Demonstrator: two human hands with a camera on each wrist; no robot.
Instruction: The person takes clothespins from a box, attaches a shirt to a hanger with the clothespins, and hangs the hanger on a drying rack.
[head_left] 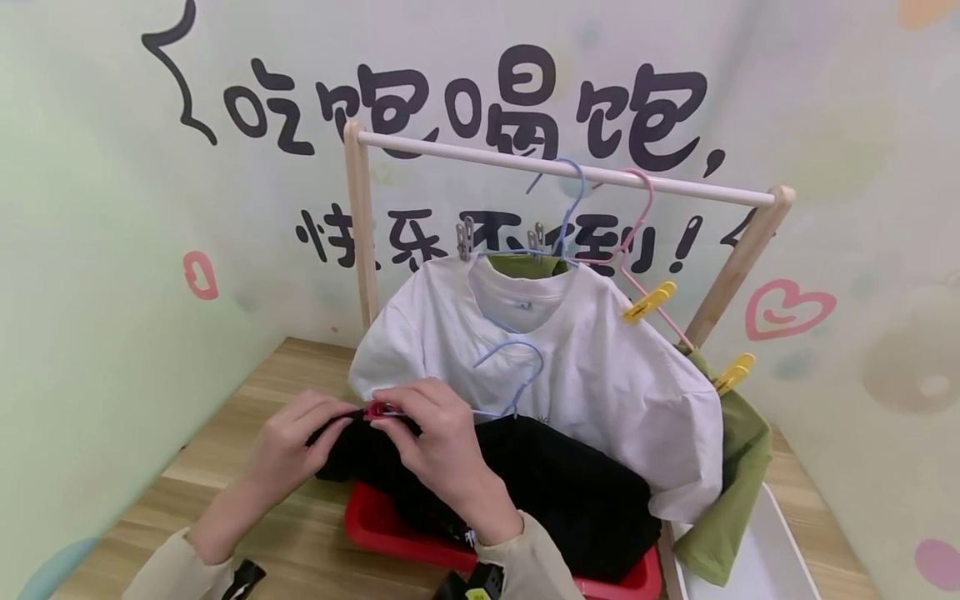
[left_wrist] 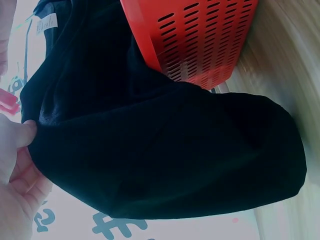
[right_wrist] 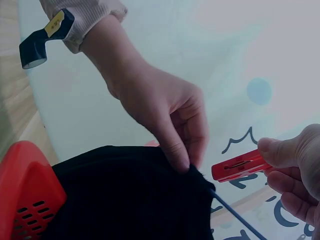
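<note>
A black shirt (head_left: 562, 475) with a blue wire hanger (head_left: 541, 363) in it drapes over a red basket (head_left: 405, 542). My left hand (head_left: 285, 442) pinches the shirt's fabric at the hanger's left end, as the right wrist view also shows. Between thumb and fingers, my right hand (head_left: 442, 429) holds a red clothespin (right_wrist: 240, 166) by its rear end. The clothespin's front points at the pinched fabric, a small gap away in the right wrist view. In the left wrist view, the black sleeve (left_wrist: 165, 155) hangs out past the basket.
Behind the hands stands a rack with a white rail (head_left: 465, 155) and wooden posts. On it hang a white T-shirt (head_left: 450, 325) with metal clips (head_left: 466, 239) and a yellow clothespin (head_left: 649, 302), and a green garment (head_left: 720, 500). A white tray (head_left: 780, 550) lies at right.
</note>
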